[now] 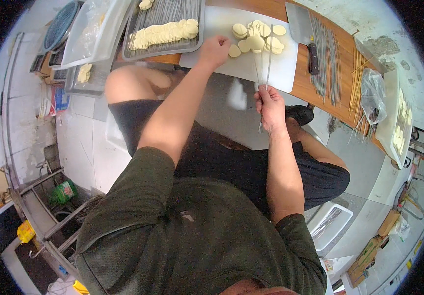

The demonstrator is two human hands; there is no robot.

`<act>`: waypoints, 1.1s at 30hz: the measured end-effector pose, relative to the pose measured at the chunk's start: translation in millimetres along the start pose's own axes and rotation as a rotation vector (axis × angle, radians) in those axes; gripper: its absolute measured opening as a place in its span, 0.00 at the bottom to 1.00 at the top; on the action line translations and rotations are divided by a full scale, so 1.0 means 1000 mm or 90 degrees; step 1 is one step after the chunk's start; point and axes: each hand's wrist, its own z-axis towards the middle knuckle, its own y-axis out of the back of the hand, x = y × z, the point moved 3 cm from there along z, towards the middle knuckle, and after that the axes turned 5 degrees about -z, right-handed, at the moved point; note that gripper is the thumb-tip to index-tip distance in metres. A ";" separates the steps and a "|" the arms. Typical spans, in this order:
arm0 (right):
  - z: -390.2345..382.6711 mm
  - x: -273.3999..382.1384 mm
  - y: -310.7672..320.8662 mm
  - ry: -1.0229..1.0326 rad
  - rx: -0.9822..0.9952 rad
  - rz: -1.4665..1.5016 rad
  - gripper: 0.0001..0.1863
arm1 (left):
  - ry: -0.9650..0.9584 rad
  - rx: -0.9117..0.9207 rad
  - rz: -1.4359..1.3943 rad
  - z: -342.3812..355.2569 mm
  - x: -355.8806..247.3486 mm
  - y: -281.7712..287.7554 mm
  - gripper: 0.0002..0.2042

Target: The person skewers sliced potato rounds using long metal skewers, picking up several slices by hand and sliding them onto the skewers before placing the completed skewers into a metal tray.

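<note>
My right hand (271, 105) is closed around several thin metal skewers (270, 61) that point away from me over the white cutting board (217, 19). A pale round slice (255, 43) appears to sit on one skewer, above the other slices. Loose pale yellow round slices (279, 30) lie in a cluster on the board. At the cluster's left, over the board's near left part, is my left hand (215, 52), its fingers drawn together. Whether anything is pinched in them is hidden. A slice (234, 50) lies right beside its fingertips.
Left of the board, a metal tray (199, 42) bears a row of slices on skewers. To the right lie a cleaver (299, 24), metal skewers (326, 64), bamboo skewers (357, 81) and a plastic bag (372, 96). A white bin (393, 147) with slices stands at far right.
</note>
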 end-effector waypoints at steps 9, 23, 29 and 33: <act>0.002 -0.001 0.006 0.003 -0.033 0.018 0.06 | -0.103 -0.020 0.557 0.000 0.006 -0.015 0.25; -0.001 -0.002 0.003 0.002 -0.029 -0.038 0.06 | 0.136 0.015 -0.229 0.008 0.006 -0.009 0.13; -0.004 -0.005 -0.002 -0.001 -0.002 -0.081 0.06 | 0.183 -0.052 -0.613 0.010 -0.011 0.002 0.10; -0.005 -0.007 -0.005 -0.010 0.006 -0.112 0.07 | 0.133 0.007 -0.690 0.021 -0.012 0.008 0.11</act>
